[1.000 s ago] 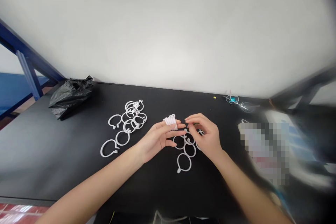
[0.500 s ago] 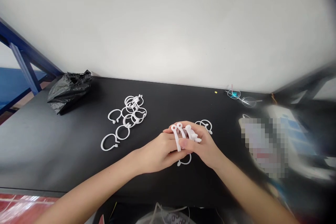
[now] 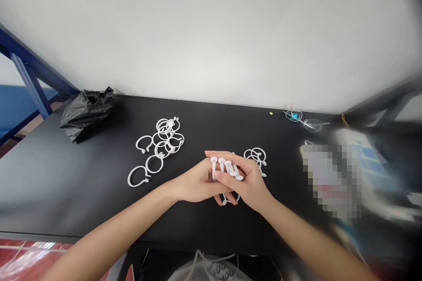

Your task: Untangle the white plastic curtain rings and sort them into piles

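Note:
Several white plastic curtain rings [image 3: 228, 167] are bunched between my two hands, their knobbed ends lined up on top. My left hand [image 3: 197, 185] is wrapped around the bunch from the left, its fingers partly hidden. From the right, my right hand [image 3: 251, 184] closes over the same rings, its thumb pressing across them. Below the hands, another curtain ring [image 3: 235, 197] lies partly covered by fingers. To the left is a loose pile of open curtain rings [image 3: 165, 144] on the black table [image 3: 99, 197]. A smaller group of curtain rings [image 3: 259, 156] lies just behind my right hand.
A crumpled black plastic bag [image 3: 87, 113] rests at the back left. Eyeglasses [image 3: 311, 125] lie by the wall at the back right. A pixelated object [image 3: 332, 180] and blurred pale items [image 3: 372, 162] stand at the right. A clear bag [image 3: 211, 270] shows below the front edge.
The rings in my hands have turned and drawn into a more even row. My left hand has shifted slightly upward, and fingertips now show beneath the bunch.

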Demonstrator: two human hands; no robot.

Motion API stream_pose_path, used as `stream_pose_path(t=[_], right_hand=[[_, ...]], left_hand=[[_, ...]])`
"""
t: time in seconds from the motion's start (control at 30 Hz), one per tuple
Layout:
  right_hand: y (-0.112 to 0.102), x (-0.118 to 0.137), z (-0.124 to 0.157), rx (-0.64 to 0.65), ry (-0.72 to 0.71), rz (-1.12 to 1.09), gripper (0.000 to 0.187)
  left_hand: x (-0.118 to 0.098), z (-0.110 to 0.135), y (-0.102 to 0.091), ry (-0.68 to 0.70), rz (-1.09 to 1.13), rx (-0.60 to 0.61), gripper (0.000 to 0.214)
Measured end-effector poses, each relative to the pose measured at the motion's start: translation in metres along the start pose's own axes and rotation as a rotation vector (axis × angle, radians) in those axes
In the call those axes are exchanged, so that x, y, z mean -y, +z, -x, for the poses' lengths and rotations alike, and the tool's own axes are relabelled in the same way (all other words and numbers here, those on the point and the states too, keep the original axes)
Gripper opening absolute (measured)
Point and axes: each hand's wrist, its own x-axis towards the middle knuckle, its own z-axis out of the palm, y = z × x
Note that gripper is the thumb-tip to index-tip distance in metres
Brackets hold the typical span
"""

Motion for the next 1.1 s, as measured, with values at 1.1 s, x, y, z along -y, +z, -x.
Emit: stream_pose_path(t=[1.1], right_hand=[[-0.023,-0.006,-0.007,0.323,0.265,-0.408,0.024]], left_hand=[[-0.002,0.005,-0.021,0.136,0.178,0.007,0.024]])
